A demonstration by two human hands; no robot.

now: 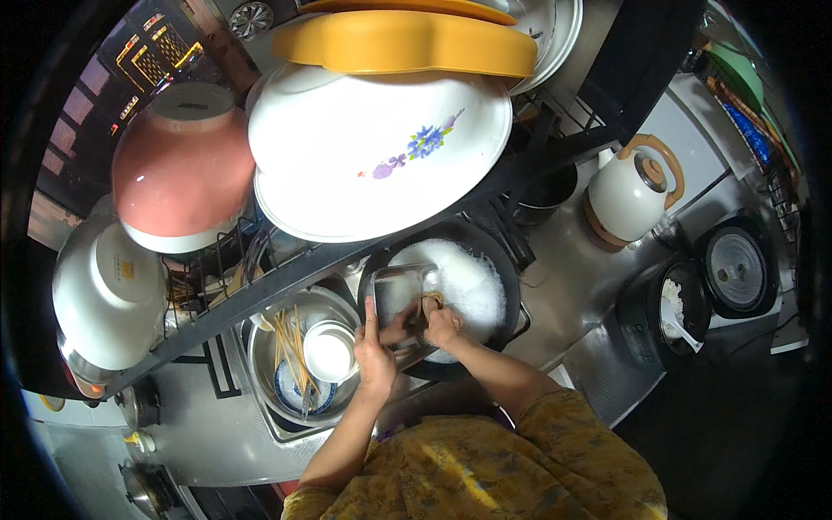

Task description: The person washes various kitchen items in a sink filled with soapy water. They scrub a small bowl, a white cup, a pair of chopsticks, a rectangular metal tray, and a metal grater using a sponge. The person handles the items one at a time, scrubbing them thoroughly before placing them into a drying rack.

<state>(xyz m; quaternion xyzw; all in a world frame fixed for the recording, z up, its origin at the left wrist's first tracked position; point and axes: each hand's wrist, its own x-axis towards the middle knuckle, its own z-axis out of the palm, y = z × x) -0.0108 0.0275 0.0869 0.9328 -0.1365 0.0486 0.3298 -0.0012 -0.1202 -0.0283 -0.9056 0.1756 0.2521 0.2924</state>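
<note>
My left hand [376,364] grips the near left rim of a rectangular shiny metal tray [398,289], its index finger along the edge. Inside the tray my right hand [445,328] presses a brownish scrubber [431,301], mostly covered by the fingers. The tray is tilted over a large dark pan [506,260] of white soapy water [478,292]. To the left, beside my left hand, a steel basin [257,367] holds stacked white bowls [330,352], several wooden chopsticks [290,351] and a blue-rimmed plate [286,392].
A black dish rack [312,276] crosses above the sink, carrying a pink bowl [182,169], a white bowl [107,292], a flowered white dish [364,162] and a yellow basin [403,42]. Rightward stand a white kettle [627,198] and an open rice cooker [640,322] with rice.
</note>
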